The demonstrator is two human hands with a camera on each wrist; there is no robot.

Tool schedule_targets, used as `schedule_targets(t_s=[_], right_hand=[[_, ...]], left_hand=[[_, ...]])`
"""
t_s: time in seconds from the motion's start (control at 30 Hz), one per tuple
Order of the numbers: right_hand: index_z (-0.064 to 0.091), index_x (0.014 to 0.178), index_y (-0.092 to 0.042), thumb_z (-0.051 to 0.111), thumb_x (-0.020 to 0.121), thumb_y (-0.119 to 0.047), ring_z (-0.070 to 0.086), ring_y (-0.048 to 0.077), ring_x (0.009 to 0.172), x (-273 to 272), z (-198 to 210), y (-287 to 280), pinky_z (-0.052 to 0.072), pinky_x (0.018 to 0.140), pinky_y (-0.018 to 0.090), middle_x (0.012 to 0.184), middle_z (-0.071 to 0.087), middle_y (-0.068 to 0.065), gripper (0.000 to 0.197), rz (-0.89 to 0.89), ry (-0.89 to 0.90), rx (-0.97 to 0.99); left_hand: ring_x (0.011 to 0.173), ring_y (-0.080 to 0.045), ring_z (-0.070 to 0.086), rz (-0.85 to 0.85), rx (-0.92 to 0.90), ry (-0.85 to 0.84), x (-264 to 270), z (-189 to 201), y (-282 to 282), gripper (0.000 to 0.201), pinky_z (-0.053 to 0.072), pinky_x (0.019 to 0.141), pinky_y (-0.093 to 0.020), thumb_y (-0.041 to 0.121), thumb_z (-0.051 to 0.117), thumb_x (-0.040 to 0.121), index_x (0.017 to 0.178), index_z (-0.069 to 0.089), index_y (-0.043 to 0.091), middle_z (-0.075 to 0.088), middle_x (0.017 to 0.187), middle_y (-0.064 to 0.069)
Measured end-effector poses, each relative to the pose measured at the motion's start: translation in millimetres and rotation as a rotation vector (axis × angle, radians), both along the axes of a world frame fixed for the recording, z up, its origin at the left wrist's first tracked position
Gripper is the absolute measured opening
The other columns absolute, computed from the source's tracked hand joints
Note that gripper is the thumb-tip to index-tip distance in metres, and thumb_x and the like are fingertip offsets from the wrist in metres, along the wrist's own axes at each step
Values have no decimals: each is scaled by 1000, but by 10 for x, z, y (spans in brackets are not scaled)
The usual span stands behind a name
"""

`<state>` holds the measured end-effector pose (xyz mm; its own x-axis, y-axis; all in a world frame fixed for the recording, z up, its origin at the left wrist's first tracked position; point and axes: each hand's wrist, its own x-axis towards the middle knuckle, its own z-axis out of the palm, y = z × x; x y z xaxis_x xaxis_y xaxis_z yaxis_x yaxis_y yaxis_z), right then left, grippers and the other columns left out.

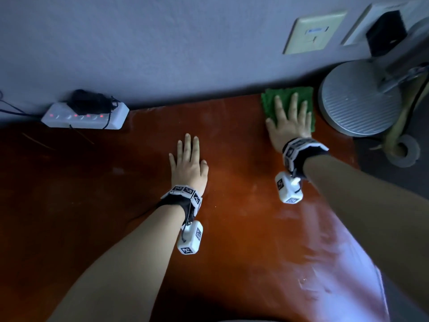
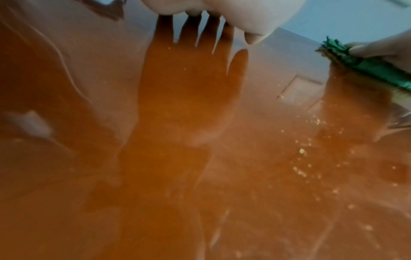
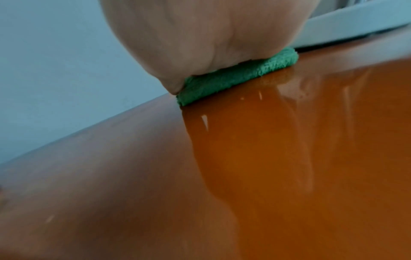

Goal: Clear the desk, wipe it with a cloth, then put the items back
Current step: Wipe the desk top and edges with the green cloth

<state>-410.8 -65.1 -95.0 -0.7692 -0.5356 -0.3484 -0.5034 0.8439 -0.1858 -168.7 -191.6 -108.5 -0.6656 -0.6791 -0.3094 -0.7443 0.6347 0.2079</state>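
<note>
A folded green cloth (image 1: 271, 98) lies at the far right corner of the glossy brown desk (image 1: 116, 194), close to the wall. My right hand (image 1: 289, 117) presses flat on the cloth with straight, spread fingers. In the right wrist view the palm (image 3: 200, 38) sits on the cloth's edge (image 3: 233, 79). My left hand (image 1: 189, 159) rests flat on the bare desk near the middle, fingers straight, holding nothing. The left wrist view shows the hand's reflection on the desk (image 2: 189, 158), pale crumbs (image 2: 302, 151), and the cloth (image 2: 367, 66) at the right.
A white power strip (image 1: 86, 116) with red lights and a black plug lies at the back left by the wall. A round grey lamp base (image 1: 357, 105) stands just right of the cloth. Wall sockets (image 1: 311, 33) sit above. The desk's right edge (image 1: 355, 159) runs near my right forearm.
</note>
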Motion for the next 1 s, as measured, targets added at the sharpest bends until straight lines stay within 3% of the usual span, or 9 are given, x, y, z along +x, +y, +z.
schedule_targets(t_s=[0.13,0.23,0.33,0.43,0.53,0.73,0.9,1.0], right_hand=[[2,158,-32,30,99,-52,-8,37,150,6,8,-403,-4,121,52,164,-11,10,68,-96,-15,18],[3,157,-32,27,100,-53,-9,37,150,442,51,-773,-5,120,52,164,-12,9,66,171,-34,15],[0,157,-34,21,102,-53,-14,34,150,1076,102,-971,-6,121,50,164,-16,7,63,471,-103,3],[-3,156,-37,18,103,-52,-16,29,150,1230,84,-963,-6,122,47,163,-19,3,59,543,-153,7],[0,156,-37,22,103,-50,-11,30,151,820,57,-859,-5,122,46,164,-14,2,59,463,-117,14],[1,157,-34,27,103,-47,-6,33,151,-18,64,-262,-1,122,48,165,-11,5,61,34,-67,14],[0,157,-33,28,101,-49,-9,35,150,237,36,-556,-4,121,51,164,-13,7,65,-142,-25,18],[1,158,-32,29,100,-47,-9,36,150,613,32,-1010,-5,120,52,164,-13,8,66,-35,-29,19]], left_hand=[[153,-19,-5,-61,2,11,78,23,-105,63,4,124,-46,32,31,103,159,4,25,-8,166,3],[153,-18,-1,-131,-20,23,149,11,-181,63,6,124,-44,33,33,103,159,7,24,-6,166,3],[153,-20,4,-128,-38,15,203,-21,-256,61,11,123,-46,30,37,101,158,19,17,3,167,-1],[153,-20,4,-90,-35,8,252,-27,-284,59,11,123,-46,30,37,101,156,23,13,6,166,-2],[153,-18,4,-72,-26,26,300,11,-307,63,11,123,-44,31,37,101,158,15,15,3,167,0],[153,-15,-4,-103,-25,30,355,23,-334,65,3,125,-41,33,32,102,159,5,17,-7,166,3],[153,-14,-5,-155,-2,49,444,23,-474,64,2,125,-39,35,28,103,159,4,16,-8,166,2],[153,-14,-2,-99,-11,71,602,10,-654,63,4,125,-38,35,30,103,159,8,14,-4,166,1]])
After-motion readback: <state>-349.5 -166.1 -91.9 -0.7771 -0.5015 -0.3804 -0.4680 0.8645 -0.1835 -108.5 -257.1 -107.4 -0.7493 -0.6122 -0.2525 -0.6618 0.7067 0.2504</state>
